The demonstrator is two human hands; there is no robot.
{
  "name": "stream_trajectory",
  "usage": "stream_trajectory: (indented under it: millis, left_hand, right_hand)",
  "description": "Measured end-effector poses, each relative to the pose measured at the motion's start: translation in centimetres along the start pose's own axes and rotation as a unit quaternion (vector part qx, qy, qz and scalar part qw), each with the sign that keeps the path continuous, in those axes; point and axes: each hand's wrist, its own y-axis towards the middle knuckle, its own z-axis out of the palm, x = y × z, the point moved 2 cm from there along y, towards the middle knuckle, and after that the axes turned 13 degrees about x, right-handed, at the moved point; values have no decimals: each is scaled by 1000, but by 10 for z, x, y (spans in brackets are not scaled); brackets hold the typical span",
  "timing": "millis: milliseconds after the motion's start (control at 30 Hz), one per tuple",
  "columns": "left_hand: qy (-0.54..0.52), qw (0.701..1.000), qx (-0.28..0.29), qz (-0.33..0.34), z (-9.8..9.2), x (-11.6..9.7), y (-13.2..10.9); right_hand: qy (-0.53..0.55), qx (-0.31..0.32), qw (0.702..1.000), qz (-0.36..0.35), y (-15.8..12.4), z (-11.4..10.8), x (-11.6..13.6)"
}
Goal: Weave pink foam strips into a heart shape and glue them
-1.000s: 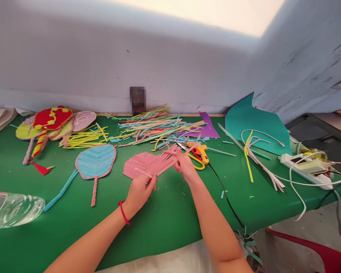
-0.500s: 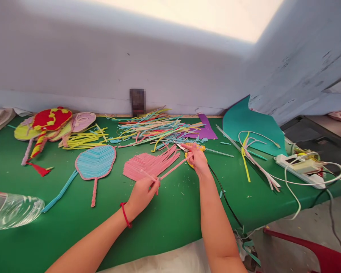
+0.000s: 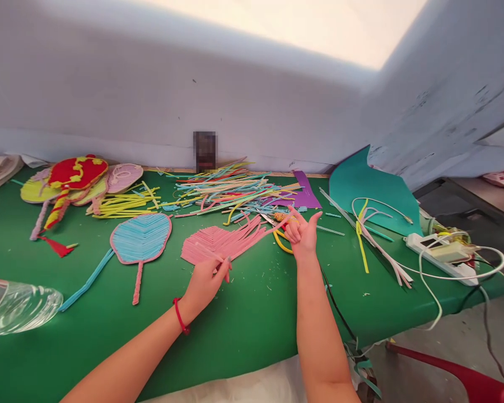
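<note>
My left hand [image 3: 208, 282], with a red cord on its wrist, pinches a pink strip near the lower edge of the pink leaf-shaped piece [image 3: 205, 244]. Loose strips fan out from the right side of that piece. My right hand [image 3: 301, 230] is to the right, thumb spread out and the other fingers partly curled. A pink strip's end reaches its fingers. Yellow-handled scissors [image 3: 281, 242] lie just left of and partly behind my right hand. A blue fan with a pink border [image 3: 141, 239] lies to the left.
Many coloured strips [image 3: 235, 187] are piled at the back. Finished fans [image 3: 78, 172] and yellow strips [image 3: 124, 206] lie at left, near a clear bottle [image 3: 21, 308]. To the right are a teal sheet [image 3: 373, 190], white cables and a power strip [image 3: 441, 258]. A black cord runs beside my right forearm.
My right hand has moved slightly right and its thumb has spread outward. My left hand has shifted a little left, and the pink strip now lies closer to the leaf-shaped piece.
</note>
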Motion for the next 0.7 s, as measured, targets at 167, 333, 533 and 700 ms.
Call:
stream_trajectory:
  millis: [167,333,533,700]
  left_hand:
    - [-153,986,-44,-58,-6,3,7]
    - [-259,962,-34,-83,-8,8,11]
    - [-273,958,-14,-87,-6,7,12]
    - [-246,965,6,-93,-3,7,11]
  right_hand:
    - [31,23,999,26,0,12,-7]
    - [-24,138,987,75,-8,52,-30]
    - [-81,274,952,111,-24,83,-52]
    - [-153,327,924,124,-33,95,-61]
